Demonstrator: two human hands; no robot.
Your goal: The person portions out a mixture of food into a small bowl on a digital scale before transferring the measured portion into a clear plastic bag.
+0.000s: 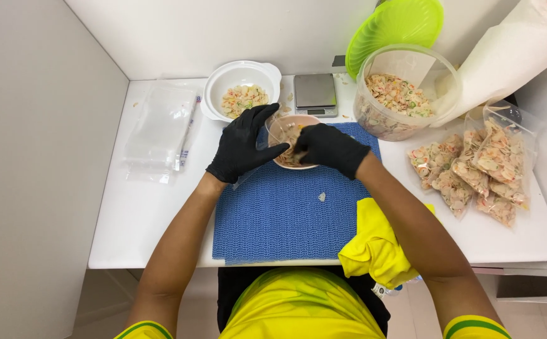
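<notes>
Both my hands wear black gloves. My left hand [243, 145] rests with spread fingers against the left side of a small pink bowl [284, 129] of pale snack pieces, where a clear bag seems to sit at the rim. My right hand [330, 148] curls over the bowl's front right edge, fingers closed among the pieces. The bowl stands at the far edge of a blue textured mat [279, 216].
A white bowl [241, 78] of snack pieces and a small scale [315, 93] stand behind. A large clear tub [405, 94] with a green lid [394, 28] is at right, beside several filled bags [474, 169]. Empty clear bags [160, 129] lie left; yellow cloth [374, 242] front right.
</notes>
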